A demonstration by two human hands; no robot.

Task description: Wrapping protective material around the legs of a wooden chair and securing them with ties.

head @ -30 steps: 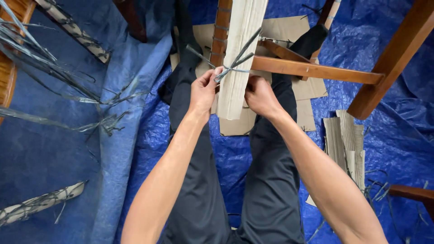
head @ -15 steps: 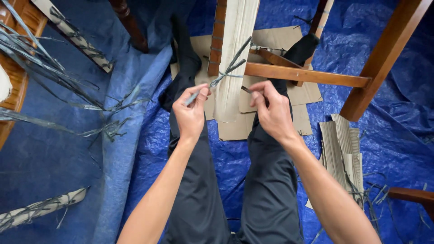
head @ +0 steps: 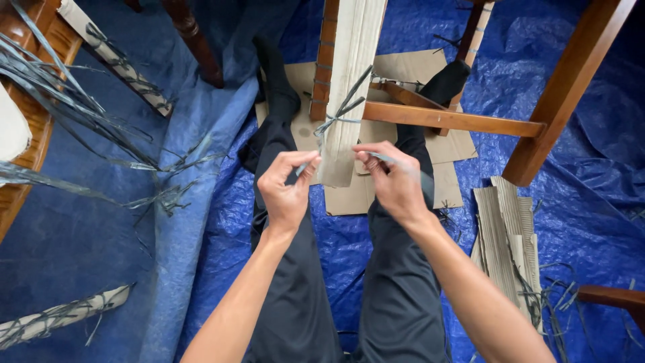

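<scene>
A crinkled blue tarp (head: 557, 87) covers the floor, with flattened cardboard sheets (head: 410, 67) and wooden furniture legs (head: 191, 40).

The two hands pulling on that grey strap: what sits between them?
In the head view, the lower end of the pale corrugated cardboard wrap on a wooden chair rail hangs between the left hand and right hand.

Wooden rail (head: 450, 119) just beyond hands

Bare forearms, no sleeves; dark grey trousers (head: 396, 289) and black socks (head: 447, 81)
</scene>
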